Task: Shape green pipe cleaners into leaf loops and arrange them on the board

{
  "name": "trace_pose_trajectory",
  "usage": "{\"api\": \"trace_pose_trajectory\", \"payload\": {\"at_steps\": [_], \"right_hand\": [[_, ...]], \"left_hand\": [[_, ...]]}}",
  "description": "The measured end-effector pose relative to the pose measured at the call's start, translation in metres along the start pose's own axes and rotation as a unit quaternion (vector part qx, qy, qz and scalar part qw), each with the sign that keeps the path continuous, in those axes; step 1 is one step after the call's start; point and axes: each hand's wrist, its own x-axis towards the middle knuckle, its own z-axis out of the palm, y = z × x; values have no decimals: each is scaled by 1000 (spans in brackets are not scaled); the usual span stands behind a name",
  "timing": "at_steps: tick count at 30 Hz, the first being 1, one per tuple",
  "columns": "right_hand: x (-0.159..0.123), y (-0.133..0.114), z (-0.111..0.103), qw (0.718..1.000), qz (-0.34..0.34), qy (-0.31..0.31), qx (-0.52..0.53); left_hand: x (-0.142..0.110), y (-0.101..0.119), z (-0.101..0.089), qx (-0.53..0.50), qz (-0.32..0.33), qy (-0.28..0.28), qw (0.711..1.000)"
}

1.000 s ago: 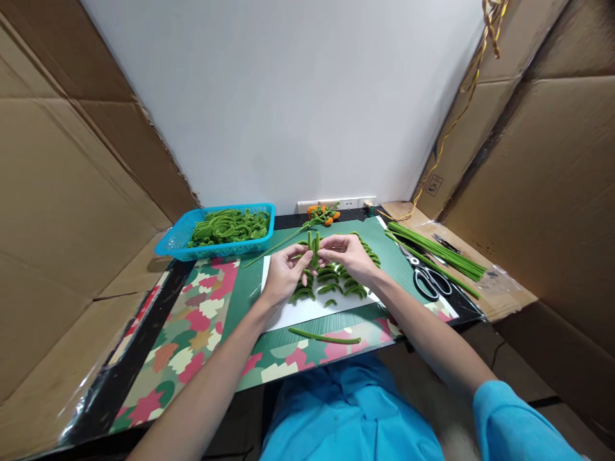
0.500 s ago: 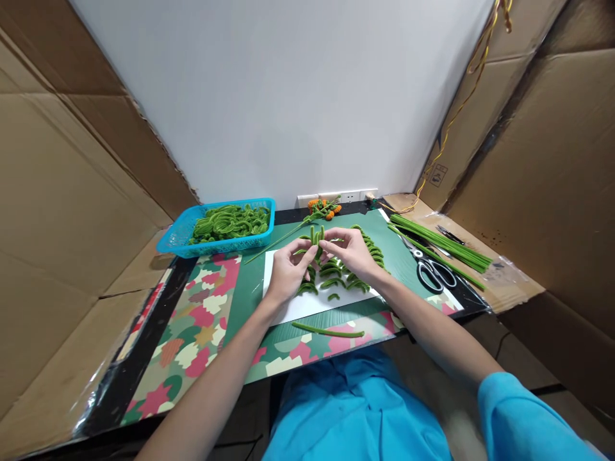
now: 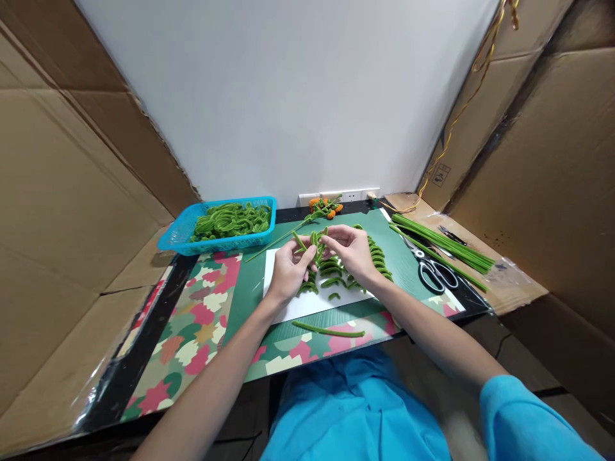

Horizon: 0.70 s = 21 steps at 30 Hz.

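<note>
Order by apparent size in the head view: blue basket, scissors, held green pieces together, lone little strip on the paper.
1. Blue basket
2. Scissors
3. Held green pieces, partly hidden
4. Lone little strip

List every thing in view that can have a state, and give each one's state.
Left hand, pinching green strips
Right hand, fingers closed on them
Blue basket, upright, holding green coils
Scissors, lying down, unheld
Green stems, straight, lying together
Curved green pieces, laid in rows
Lone green strip, slightly bent, unheld
</note>
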Motion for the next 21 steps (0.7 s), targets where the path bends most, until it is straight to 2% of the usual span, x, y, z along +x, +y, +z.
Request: {"api": "trace_pose_trajectory", "payload": {"at_steps": [4, 9, 14, 17, 21], "right_hand": [[0, 2, -3, 998, -2, -46, -53], [-3, 2, -7, 978, -69, -74, -182], [-5, 3, -10, 955, -139, -90, -248], [-5, 6, -9, 958, -129, -87, -239], [-5, 9, -7, 982, -63, -70, -161]], "left_hand": [[0, 0, 1, 2, 3, 4, 1000], [-3, 3, 4, -14, -10, -7, 1000], [-1, 2, 4, -37, -46, -13, 998], [2, 1, 3, -49, -60, -11, 997], [3, 2, 3, -48, -62, -15, 997]]}}
